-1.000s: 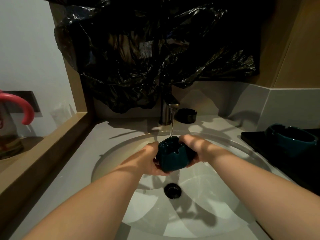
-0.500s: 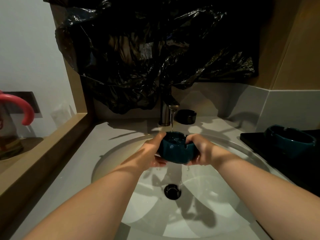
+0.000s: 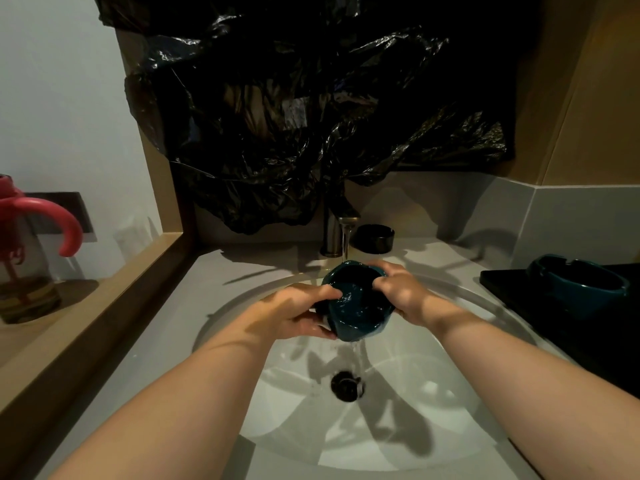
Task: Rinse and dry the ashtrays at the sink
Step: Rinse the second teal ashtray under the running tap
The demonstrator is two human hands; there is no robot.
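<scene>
A dark teal ashtray [image 3: 356, 303] is held over the white sink basin [image 3: 433, 393], tilted with its hollow facing me. Water from the faucet [image 3: 337, 230] falls onto its far rim and spills off its lower edge toward the drain [image 3: 346, 385]. My left hand [image 3: 294, 311] grips its left side, thumb over the rim. My right hand [image 3: 403, 292] grips its right side, fingers hooked inside. A second teal ashtray [image 3: 581, 287] rests on a black tray [image 3: 512, 289] at the right. A black ashtray [image 3: 375, 237] sits behind the basin, right of the faucet.
Crumpled black plastic sheeting [image 3: 311, 116] hangs over the wall behind the faucet. A wooden ledge [image 3: 104, 292] runs along the left, with a clear bottle with a pink handle [image 3: 31, 247] on it. Grey counter [image 3: 242, 268] surrounds the basin.
The ashtray has turned from its underside toward me to its hollow facing me, and water now pours out of it. Both hands have shifted around its rim.
</scene>
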